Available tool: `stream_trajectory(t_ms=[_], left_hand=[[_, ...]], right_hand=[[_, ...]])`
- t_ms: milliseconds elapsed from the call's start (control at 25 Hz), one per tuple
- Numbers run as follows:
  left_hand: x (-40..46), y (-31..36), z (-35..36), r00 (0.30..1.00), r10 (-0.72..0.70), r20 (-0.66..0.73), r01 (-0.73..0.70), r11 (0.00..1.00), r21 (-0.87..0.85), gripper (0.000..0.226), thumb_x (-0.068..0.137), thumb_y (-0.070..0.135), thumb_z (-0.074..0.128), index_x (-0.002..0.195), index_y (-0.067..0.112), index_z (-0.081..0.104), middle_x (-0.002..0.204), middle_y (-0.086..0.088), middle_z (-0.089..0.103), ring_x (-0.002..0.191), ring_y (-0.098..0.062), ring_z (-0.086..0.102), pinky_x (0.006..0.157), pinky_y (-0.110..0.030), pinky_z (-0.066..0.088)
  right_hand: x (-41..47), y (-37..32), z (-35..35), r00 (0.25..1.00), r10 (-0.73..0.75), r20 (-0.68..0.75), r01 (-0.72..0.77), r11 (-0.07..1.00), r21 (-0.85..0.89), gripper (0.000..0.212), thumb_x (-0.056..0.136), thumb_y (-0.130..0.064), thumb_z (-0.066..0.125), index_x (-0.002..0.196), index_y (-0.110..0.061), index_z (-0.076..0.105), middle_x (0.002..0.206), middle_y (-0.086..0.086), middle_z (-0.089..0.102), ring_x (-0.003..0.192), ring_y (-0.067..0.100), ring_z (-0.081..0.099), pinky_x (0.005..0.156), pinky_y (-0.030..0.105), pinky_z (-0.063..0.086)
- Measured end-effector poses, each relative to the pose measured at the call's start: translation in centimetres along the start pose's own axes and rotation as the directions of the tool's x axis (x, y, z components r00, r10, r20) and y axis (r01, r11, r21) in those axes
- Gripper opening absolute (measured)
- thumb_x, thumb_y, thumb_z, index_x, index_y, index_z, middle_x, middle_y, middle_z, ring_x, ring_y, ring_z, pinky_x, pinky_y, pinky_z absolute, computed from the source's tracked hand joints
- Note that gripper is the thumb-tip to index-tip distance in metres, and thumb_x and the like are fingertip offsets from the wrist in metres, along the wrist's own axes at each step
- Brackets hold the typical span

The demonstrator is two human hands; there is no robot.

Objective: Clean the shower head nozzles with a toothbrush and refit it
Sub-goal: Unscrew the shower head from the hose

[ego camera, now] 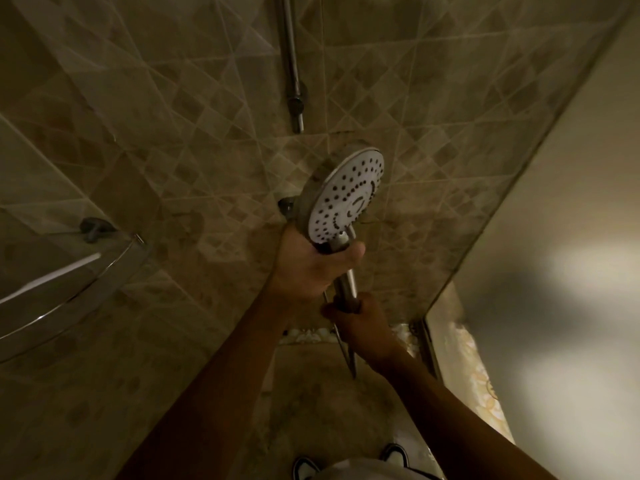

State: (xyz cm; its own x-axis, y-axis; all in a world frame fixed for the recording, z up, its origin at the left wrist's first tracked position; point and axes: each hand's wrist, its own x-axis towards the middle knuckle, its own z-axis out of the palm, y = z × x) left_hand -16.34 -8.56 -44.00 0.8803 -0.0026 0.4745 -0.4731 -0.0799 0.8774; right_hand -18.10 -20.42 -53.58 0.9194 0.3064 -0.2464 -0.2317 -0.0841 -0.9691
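Observation:
A round chrome shower head (346, 197) with a white face full of dark nozzles is held up in front of the tiled wall, its face turned towards me. My left hand (311, 263) grips it at the neck, just under the face. Lower down, my right hand (360, 322) is curled round the bottom of the chrome handle (346, 285), where the hose (349, 358) hangs down. No toothbrush is in view.
A chrome riser rail (292, 64) runs down the wall above the head, with a wall fitting (287, 206) just behind it. A curved glass shelf (69, 285) juts out at left. A frosted glass panel (554, 271) stands at right. My shoes (394, 453) show on the floor.

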Motion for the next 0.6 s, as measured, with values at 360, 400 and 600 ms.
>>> stream_trajectory(t_ms=[360,400,600], left_hand=[[-0.1,0.2,2.2,0.935,-0.333,0.126,0.356,0.87,-0.341,0.02,0.091,0.029,0.067,0.098,0.01,0.069,0.074,-0.02,0.073,0.06,-0.034,0.072,0.057,-0.04,0.059],[-0.2,0.1,2.3,0.93,-0.355,0.097,0.367,0.873,-0.323,0.031,0.086,0.041,0.07,0.097,0.012,0.068,0.065,-0.015,0.071,0.05,-0.029,0.068,0.051,-0.036,0.057],[0.0,-0.4,2.6,0.908,-0.416,-0.046,0.377,0.86,-0.345,0.073,0.055,0.065,0.086,0.085,0.006,0.056,0.046,0.002,0.045,0.031,-0.008,0.037,0.039,-0.021,0.036]], right_hand=[[0.0,0.4,0.1,0.996,-0.043,0.078,0.045,0.999,-0.024,0.02,0.083,-0.012,0.069,0.066,-0.011,0.059,0.049,-0.011,0.049,0.047,0.004,0.045,0.052,0.028,0.037],[0.0,0.4,0.0,0.996,-0.042,0.082,0.044,0.999,-0.019,0.02,0.085,-0.009,0.068,0.067,-0.011,0.06,0.05,-0.011,0.051,0.048,0.003,0.046,0.051,0.025,0.039],[0.2,0.6,0.4,0.999,0.001,0.048,-0.002,0.999,0.033,0.047,0.071,-0.031,0.071,0.075,0.012,0.052,0.059,0.009,0.045,0.052,0.018,0.041,0.054,0.036,0.034]])
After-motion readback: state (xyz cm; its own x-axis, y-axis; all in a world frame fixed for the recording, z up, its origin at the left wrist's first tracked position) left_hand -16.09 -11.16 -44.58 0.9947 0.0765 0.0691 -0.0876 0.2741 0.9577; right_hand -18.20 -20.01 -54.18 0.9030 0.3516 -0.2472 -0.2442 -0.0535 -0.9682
